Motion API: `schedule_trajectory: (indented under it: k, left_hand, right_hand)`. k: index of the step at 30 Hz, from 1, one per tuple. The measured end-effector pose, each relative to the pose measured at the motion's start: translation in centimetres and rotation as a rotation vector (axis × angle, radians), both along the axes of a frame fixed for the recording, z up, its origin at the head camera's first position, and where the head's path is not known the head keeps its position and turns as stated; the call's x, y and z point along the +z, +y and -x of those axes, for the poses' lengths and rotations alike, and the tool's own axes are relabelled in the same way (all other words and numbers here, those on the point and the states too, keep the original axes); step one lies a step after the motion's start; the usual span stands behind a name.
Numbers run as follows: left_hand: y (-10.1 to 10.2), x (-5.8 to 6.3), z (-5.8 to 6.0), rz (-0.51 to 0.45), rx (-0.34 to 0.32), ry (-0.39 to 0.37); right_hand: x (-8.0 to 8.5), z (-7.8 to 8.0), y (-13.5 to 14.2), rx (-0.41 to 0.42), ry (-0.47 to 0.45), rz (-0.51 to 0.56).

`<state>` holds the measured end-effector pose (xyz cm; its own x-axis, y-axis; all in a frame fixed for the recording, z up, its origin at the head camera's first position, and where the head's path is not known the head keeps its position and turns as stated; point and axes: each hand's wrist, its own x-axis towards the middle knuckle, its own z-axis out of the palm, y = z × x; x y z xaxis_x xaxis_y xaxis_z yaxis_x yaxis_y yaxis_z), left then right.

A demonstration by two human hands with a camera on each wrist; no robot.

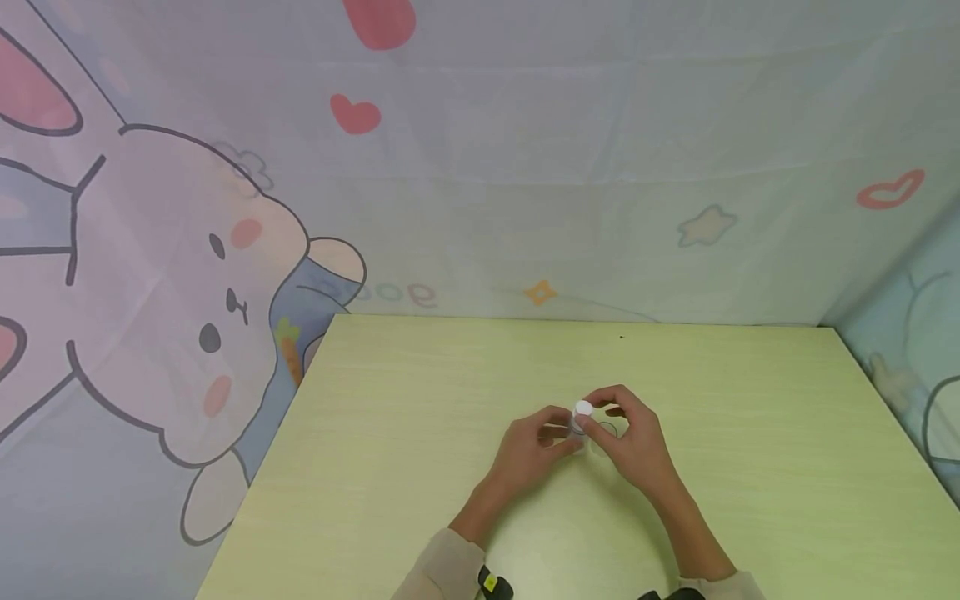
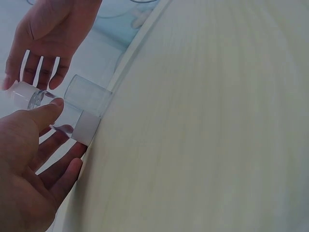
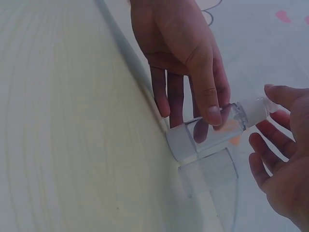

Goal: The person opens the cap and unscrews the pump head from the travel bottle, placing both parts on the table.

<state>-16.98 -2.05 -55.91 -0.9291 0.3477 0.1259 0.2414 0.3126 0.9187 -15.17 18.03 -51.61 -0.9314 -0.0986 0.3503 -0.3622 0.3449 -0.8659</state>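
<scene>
A small clear bottle [image 3: 222, 134] with a white base and a white top [image 1: 583, 407] stands upright on the table. My left hand [image 1: 528, 450] grips its clear body between thumb and fingers. On the other side my right hand [image 1: 637, 442] pinches the white top with thumb and forefinger, its other fingers loosely bent. Right beside the bottle stands a clear cylindrical cover [image 2: 88, 94], partly behind the right hand in the head view.
The light wooden table [image 1: 390, 417] runs up to a pale cloth backdrop [image 1: 487, 208] printed with a rabbit, hearts and stars. A tiny dark speck [image 1: 621, 337] lies near the table's back edge. A dark cable [image 1: 930, 417] curves past the right edge.
</scene>
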Motion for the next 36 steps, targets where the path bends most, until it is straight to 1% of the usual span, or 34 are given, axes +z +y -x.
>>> schedule_trajectory:
  k: [10,17,21,30,36]
  left_hand:
    - [0.07,-0.11,0.04,0.006,0.003,-0.003]
    - [0.1,-0.01,0.03,0.013,0.008,-0.01]
    - [0.15,0.05,0.04,0.013,0.007,-0.007]
    - [0.07,-0.15,0.08,0.013,-0.001,0.013]
    - [0.04,-0.16,0.08,0.013,0.0,0.007]
  right_hand:
    - [-0.12,0.04,0.01,0.002,0.029,0.004]
    - [-0.07,0.04,0.05,0.011,0.108,-0.022]
    - [-0.14,0.1,0.07,0.018,0.129,-0.029]
    - [-0.18,-0.06,0.1,0.03,0.11,-0.031]
    - [-0.39,-0.04,0.04,0.039,0.107,-0.033]
